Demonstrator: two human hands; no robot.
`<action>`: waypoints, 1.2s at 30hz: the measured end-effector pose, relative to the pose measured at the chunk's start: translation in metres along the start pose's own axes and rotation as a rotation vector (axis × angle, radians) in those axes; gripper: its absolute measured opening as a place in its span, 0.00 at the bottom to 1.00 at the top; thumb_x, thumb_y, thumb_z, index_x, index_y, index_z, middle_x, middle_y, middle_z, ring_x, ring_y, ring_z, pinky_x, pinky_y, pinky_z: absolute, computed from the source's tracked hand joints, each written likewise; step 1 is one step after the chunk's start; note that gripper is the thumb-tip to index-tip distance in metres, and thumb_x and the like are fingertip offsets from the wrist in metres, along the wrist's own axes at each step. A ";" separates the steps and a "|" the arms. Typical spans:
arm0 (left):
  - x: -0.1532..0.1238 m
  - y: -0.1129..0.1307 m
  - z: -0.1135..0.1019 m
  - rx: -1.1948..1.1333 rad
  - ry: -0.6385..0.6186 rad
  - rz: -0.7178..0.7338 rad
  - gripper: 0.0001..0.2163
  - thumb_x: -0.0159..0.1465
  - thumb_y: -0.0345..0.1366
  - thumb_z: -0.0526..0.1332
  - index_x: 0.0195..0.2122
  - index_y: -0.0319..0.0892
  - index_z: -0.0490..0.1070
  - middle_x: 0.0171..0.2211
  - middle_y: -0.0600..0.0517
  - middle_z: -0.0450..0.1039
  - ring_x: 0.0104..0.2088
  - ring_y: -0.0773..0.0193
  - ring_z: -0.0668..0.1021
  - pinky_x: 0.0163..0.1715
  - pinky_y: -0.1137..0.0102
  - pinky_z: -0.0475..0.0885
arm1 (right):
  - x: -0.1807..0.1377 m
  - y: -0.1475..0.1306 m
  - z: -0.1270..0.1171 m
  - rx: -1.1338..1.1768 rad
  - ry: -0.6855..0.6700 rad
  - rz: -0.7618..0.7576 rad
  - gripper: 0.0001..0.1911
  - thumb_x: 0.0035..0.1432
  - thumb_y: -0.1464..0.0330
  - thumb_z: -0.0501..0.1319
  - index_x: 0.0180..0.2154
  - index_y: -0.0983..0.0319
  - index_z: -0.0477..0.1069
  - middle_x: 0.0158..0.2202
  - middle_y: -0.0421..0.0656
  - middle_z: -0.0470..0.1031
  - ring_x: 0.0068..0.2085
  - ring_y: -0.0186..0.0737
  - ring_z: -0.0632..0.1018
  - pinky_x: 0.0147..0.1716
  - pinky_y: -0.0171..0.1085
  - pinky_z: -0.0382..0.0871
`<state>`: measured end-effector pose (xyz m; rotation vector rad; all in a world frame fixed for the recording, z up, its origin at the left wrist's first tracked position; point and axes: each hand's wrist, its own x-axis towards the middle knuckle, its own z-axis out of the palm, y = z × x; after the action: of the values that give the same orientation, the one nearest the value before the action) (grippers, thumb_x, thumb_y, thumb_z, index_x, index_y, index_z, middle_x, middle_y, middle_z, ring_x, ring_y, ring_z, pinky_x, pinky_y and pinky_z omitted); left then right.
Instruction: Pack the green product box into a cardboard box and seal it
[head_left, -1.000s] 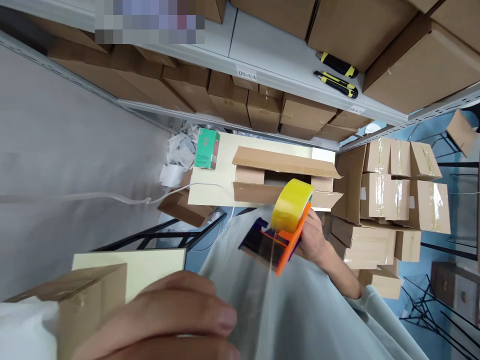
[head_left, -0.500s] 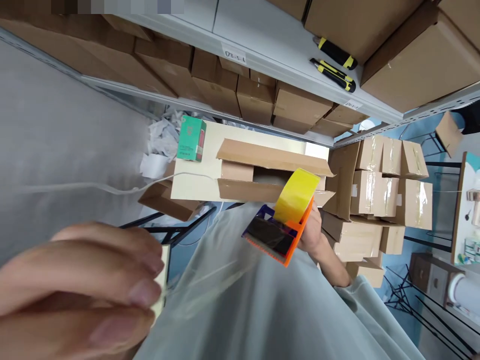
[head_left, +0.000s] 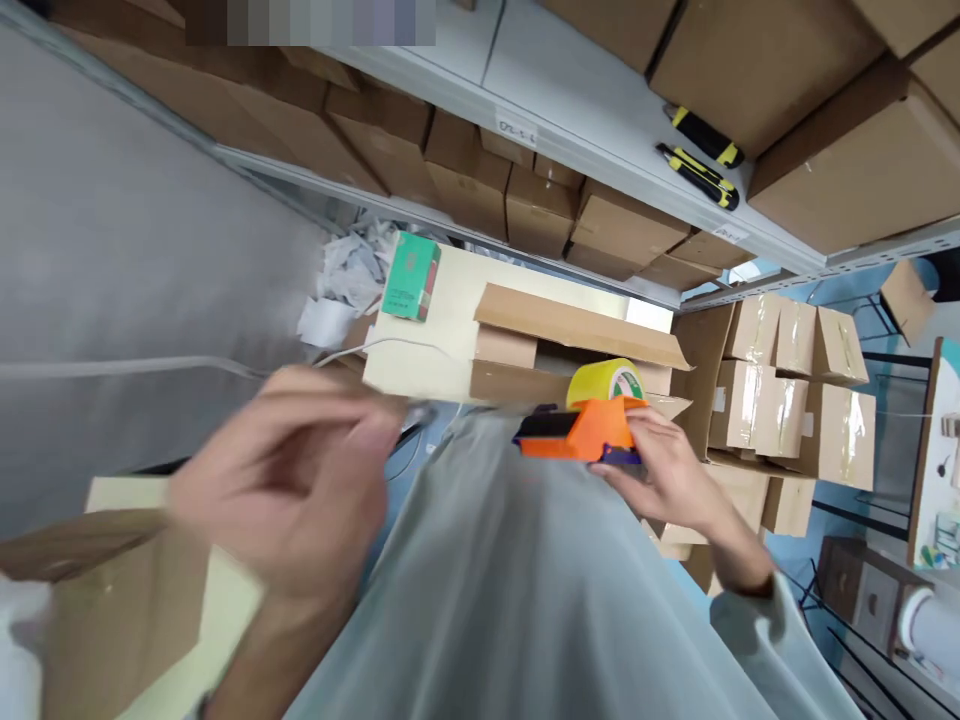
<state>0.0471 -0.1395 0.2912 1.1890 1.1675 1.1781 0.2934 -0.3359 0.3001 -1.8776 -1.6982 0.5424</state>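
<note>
My right hand [head_left: 667, 470] is closed around an orange tape dispenser [head_left: 592, 432] that carries a yellow tape roll [head_left: 604, 380]. It holds the dispenser level in front of my chest, just before an open cardboard box [head_left: 570, 340] lying on a cream table [head_left: 442, 340]. My left hand [head_left: 300, 480] hangs in the air to the left of the dispenser, close to the camera and smeared by motion. Its fingers point toward the table's near edge; whether they hold anything cannot be made out.
A green carton [head_left: 411, 276] stands on the table's far left corner, with crumpled paper [head_left: 345, 280] behind it. Two yellow-black utility knives [head_left: 701, 160] lie on the shelf above. Taped boxes [head_left: 795, 390] are stacked at right. Another cardboard box [head_left: 97, 590] sits at lower left.
The right hand has turned the dispenser from tilted up to level and brought it slightly right. The left hand swept from the lower left toward the middle, away from the camera.
</note>
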 end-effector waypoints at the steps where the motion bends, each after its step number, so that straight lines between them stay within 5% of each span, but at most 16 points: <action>1: 0.005 -0.012 0.018 -0.006 -0.069 0.029 0.05 0.54 0.40 0.78 0.29 0.51 0.85 0.26 0.55 0.73 0.26 0.64 0.73 0.27 0.65 0.76 | 0.006 -0.004 -0.015 -0.004 -0.091 0.061 0.12 0.76 0.58 0.66 0.40 0.57 0.72 0.32 0.42 0.78 0.35 0.46 0.79 0.40 0.44 0.78; 4: 0.013 -0.044 0.046 -0.176 -0.079 -0.223 0.11 0.55 0.43 0.81 0.30 0.45 0.82 0.27 0.55 0.75 0.28 0.66 0.77 0.36 0.63 0.85 | 0.032 -0.009 -0.052 -0.021 -0.353 0.227 0.19 0.76 0.53 0.66 0.36 0.58 0.71 0.28 0.38 0.73 0.28 0.40 0.73 0.30 0.39 0.67; 7: 0.010 -0.065 0.046 -0.296 -0.163 -0.517 0.16 0.55 0.46 0.83 0.33 0.44 0.80 0.30 0.55 0.75 0.31 0.66 0.78 0.50 0.53 0.88 | 0.062 -0.010 -0.076 -0.011 -0.534 0.384 0.20 0.74 0.50 0.67 0.37 0.58 0.73 0.26 0.36 0.72 0.25 0.36 0.69 0.26 0.38 0.62; 9: 0.010 -0.077 0.042 -0.349 -0.225 -0.582 0.16 0.58 0.47 0.81 0.34 0.45 0.79 0.31 0.55 0.74 0.31 0.67 0.77 0.54 0.49 0.87 | 0.082 -0.010 -0.084 0.000 -0.599 0.467 0.22 0.71 0.48 0.68 0.38 0.59 0.74 0.26 0.36 0.72 0.25 0.35 0.69 0.25 0.37 0.61; 21: 0.034 -0.115 0.038 -0.501 -0.315 -0.701 0.14 0.64 0.45 0.78 0.40 0.44 0.78 0.34 0.54 0.73 0.33 0.68 0.77 0.59 0.40 0.85 | 0.153 0.022 -0.054 0.408 -0.816 0.721 0.32 0.55 0.39 0.78 0.37 0.60 0.75 0.30 0.40 0.80 0.31 0.38 0.79 0.33 0.36 0.78; 27: 0.039 -0.152 0.040 -0.330 -0.225 -0.640 0.15 0.60 0.47 0.78 0.39 0.45 0.80 0.36 0.53 0.78 0.29 0.69 0.75 0.45 0.57 0.89 | 0.162 0.022 -0.043 0.405 -0.825 0.733 0.30 0.59 0.41 0.77 0.36 0.61 0.74 0.29 0.38 0.80 0.30 0.36 0.79 0.32 0.35 0.77; 31: 0.044 -0.180 0.059 -0.161 -0.164 -0.553 0.11 0.58 0.45 0.75 0.36 0.45 0.82 0.37 0.50 0.82 0.32 0.63 0.78 0.30 0.67 0.80 | 0.165 0.023 -0.038 0.421 -0.826 0.735 0.30 0.60 0.41 0.76 0.36 0.60 0.74 0.29 0.39 0.81 0.29 0.36 0.79 0.30 0.34 0.77; 36: 0.038 -0.202 0.067 0.045 -0.276 -0.432 0.14 0.63 0.48 0.72 0.44 0.44 0.83 0.33 0.51 0.81 0.32 0.62 0.79 0.34 0.68 0.75 | 0.162 0.031 -0.037 0.415 -0.833 0.730 0.30 0.59 0.41 0.76 0.36 0.60 0.75 0.30 0.39 0.82 0.30 0.36 0.80 0.31 0.34 0.77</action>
<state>0.1221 -0.1089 0.0903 1.0273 1.1673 0.6439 0.3599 -0.1814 0.3194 -2.0275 -1.0732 2.0102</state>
